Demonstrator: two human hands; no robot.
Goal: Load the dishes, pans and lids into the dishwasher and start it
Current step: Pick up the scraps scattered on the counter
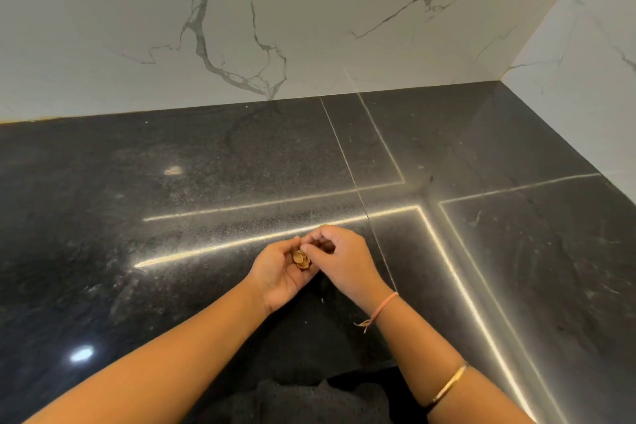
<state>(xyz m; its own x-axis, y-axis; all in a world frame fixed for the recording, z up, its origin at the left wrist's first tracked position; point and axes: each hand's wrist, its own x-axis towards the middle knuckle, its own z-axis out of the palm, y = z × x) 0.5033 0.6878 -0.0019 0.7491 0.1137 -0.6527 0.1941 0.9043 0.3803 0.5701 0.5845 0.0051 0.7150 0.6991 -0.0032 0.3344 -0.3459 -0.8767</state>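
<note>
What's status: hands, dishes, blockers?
Hands: left hand cups small tan shell-like pieces, right hand pinches them. No dishes or dishwasher in view. Below, black glossy stone counter.

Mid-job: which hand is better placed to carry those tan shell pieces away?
Left. The left hand cups the shell pieces in its palm; the right hand only pinches at them from above.

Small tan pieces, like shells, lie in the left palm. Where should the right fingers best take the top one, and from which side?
Probably pinch the top tan piece by its thin rim, from above and the right, where the right hand is. The left hand cups the pile from below and the left, so only that side is open.
</note>
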